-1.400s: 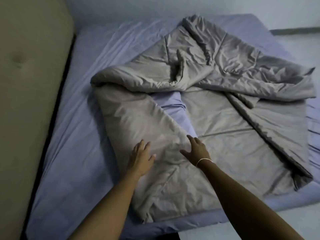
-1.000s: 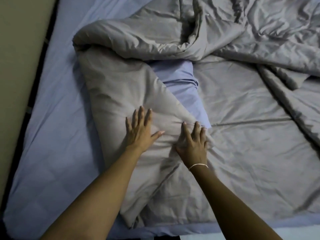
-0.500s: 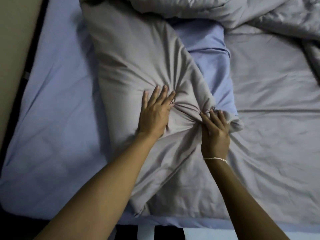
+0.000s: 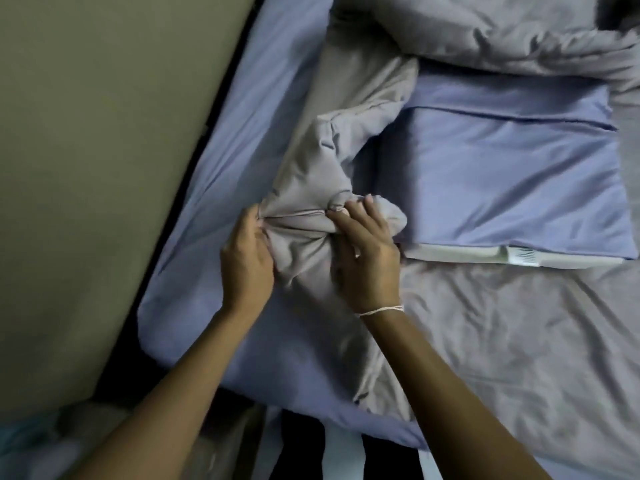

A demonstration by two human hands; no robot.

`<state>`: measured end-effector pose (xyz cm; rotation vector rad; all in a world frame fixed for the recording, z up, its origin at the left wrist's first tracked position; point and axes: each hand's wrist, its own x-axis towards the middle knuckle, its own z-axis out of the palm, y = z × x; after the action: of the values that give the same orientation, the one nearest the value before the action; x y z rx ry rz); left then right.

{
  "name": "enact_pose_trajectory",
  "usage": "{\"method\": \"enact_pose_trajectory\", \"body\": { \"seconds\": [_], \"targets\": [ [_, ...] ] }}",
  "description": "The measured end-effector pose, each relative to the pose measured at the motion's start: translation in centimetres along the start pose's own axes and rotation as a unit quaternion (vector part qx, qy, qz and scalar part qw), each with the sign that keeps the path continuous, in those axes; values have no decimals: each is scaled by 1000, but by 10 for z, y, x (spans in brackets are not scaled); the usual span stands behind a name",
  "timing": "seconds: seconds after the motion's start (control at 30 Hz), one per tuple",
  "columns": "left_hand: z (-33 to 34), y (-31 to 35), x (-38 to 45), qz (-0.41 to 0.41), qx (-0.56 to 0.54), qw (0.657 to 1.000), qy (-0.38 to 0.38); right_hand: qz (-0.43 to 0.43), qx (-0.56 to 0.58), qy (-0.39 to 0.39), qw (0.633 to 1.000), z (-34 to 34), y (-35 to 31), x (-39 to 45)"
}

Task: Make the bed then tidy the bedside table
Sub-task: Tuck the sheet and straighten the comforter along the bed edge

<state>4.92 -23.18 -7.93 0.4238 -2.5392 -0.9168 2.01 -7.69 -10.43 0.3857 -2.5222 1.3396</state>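
Left hand: clenched on the grey duvet, beside the headboard.
Right hand: gripping the same bunched fold.
Duvet: on the blue sheet, right of the headboard.

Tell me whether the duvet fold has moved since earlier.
Yes. Both hands have bunched the duvet toward the headboard, uncovering a pillow.

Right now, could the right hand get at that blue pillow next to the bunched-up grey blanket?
Probably yes. The blue pillow lies uncovered just beside the right hand, with nothing between them. But that hand and the left hand are both gripping the grey blanket, so it would have to let go first.
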Motion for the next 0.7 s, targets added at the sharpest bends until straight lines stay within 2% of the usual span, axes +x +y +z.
{"method": "enact_pose_trajectory", "body": {
  "seconds": [0.1,0.2,0.27,0.37,0.47,0.53,0.6,0.7],
  "targets": [
    [-38,-51,8,-46,-22,999,18,10,29,-113,993,54,-35,-6],
    [-68,-98,9,-146,-101,984,28,79,108,-281,950,93,-63,-19],
    [-84,-117,9,-179,-112,975,70,115,143,-323,928,107,-71,-29],
    [-100,-126,9,-141,-52,982,116,180,185,-286,923,120,-75,-47],
    [-94,-121,11,-59,-29,994,87,205,141,-161,955,122,-68,-62],
    [-79,-120,9,0,2,1000,28,177,76,-73,978,118,-56,-66],
    [-58,-120,3,37,48,996,-59,155,22,-31,987,115,-41,-65],
    [-25,-120,-9,0,107,976,-188,152,-55,-75,984,118,-15,-66]
  ]
}}
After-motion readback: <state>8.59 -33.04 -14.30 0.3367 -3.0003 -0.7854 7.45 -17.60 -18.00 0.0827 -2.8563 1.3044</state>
